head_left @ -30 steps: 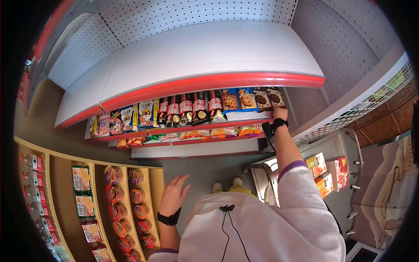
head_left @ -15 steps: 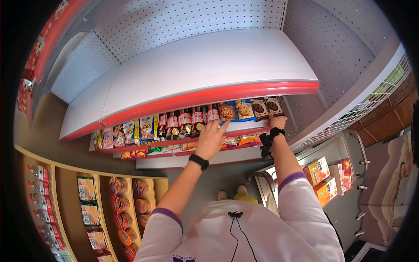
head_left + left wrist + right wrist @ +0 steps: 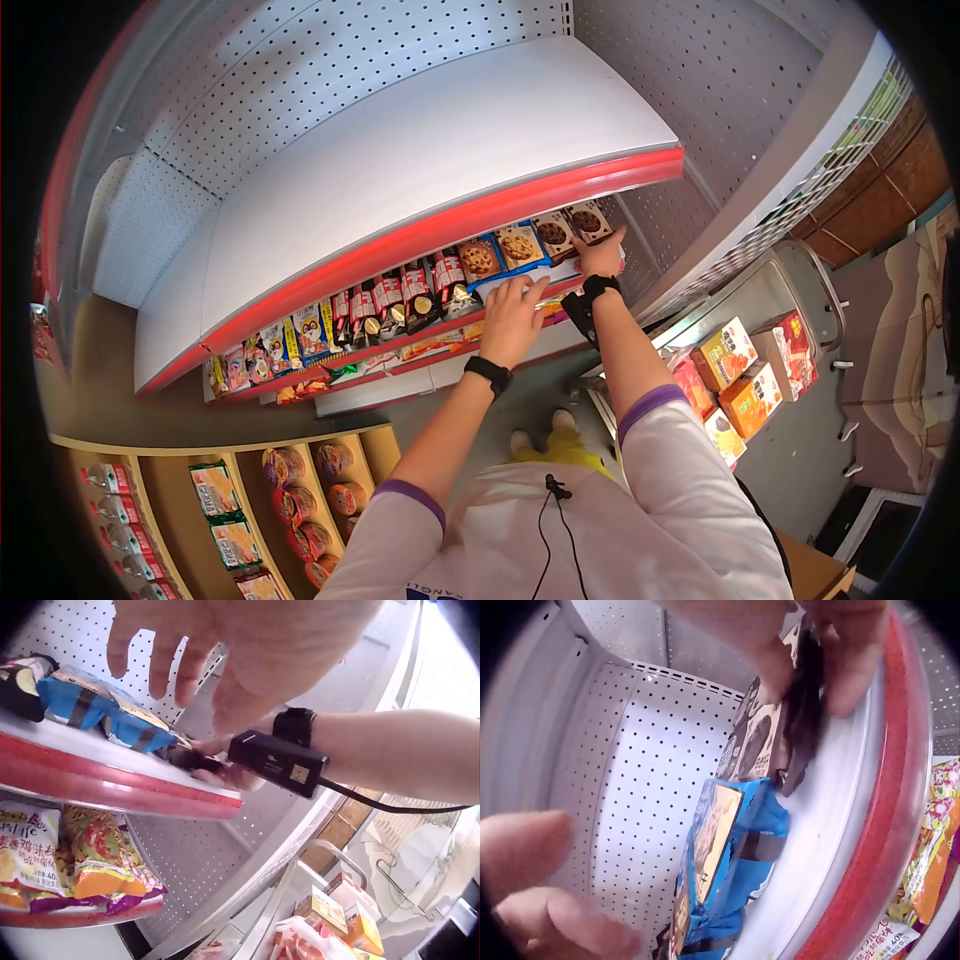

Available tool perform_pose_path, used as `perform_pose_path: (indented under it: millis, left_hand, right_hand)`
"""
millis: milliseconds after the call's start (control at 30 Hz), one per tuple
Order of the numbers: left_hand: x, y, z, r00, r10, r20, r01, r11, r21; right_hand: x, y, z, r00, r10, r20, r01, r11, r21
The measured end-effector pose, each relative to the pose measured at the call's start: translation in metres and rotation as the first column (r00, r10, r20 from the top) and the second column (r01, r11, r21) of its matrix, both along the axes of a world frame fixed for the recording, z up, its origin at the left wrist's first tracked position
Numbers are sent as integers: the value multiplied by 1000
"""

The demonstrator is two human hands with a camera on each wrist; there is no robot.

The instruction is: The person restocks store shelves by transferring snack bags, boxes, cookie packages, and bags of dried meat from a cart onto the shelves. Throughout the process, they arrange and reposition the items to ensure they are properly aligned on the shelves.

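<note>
Two dark brown cookie packs (image 3: 553,235) stand at the right end of a shelf row, beside blue cookie packs (image 3: 519,247). My right hand (image 3: 602,258) is at the outermost brown packs; in the right wrist view its thumb and fingers pinch the front end of a brown cookie pack (image 3: 759,746). My left hand (image 3: 512,322) hovers at the shelf's front, before the blue packs, holding nothing. Its fingers spread loosely in the left wrist view, above the blue packs (image 3: 135,729). The palm side of the right hand is hidden.
An upper shelf with a red edge (image 3: 440,245) overhangs the row. Black-and-red snack bags (image 3: 389,296) continue leftward. A mesh-sided panel (image 3: 770,200) borders the right. A cart holds boxes (image 3: 726,355) at lower right; a wooden rack (image 3: 190,452) with noodle cups stands at lower left.
My left hand has come up from beside the body to the shelf front. The right hand stays at the brown packs. The head view has turned, with the shelf now slanting more.
</note>
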State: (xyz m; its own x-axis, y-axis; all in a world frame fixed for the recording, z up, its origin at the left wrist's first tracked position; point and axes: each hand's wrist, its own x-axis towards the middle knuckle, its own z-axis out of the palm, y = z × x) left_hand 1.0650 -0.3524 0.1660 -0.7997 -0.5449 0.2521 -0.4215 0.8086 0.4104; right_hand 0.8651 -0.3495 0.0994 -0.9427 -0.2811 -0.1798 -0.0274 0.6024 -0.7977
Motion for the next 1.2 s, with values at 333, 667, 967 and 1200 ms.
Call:
perform_pose_path:
  millis: [333, 667, 967, 1200]
  left_hand:
    - [53, 17, -3, 998, 15, -55, -7, 990, 142]
    - [99, 25, -1, 997, 71, -34, -60, 968, 243]
    - [155, 41, -14, 993, 111, -33, -97, 952, 289]
    - [189, 58, -42, 980, 200, -10, -180, 903, 390]
  right_hand:
    - [-10, -23, -37, 995, 51, 87, -40, 992, -119]
    - [-16, -21, -23, 960, 66, 271, 25, 947, -319]
    - [-17, 24, -35, 994, 57, 92, -13, 905, -425]
    - [13, 69, -35, 970, 161, 182, -33, 829, -558]
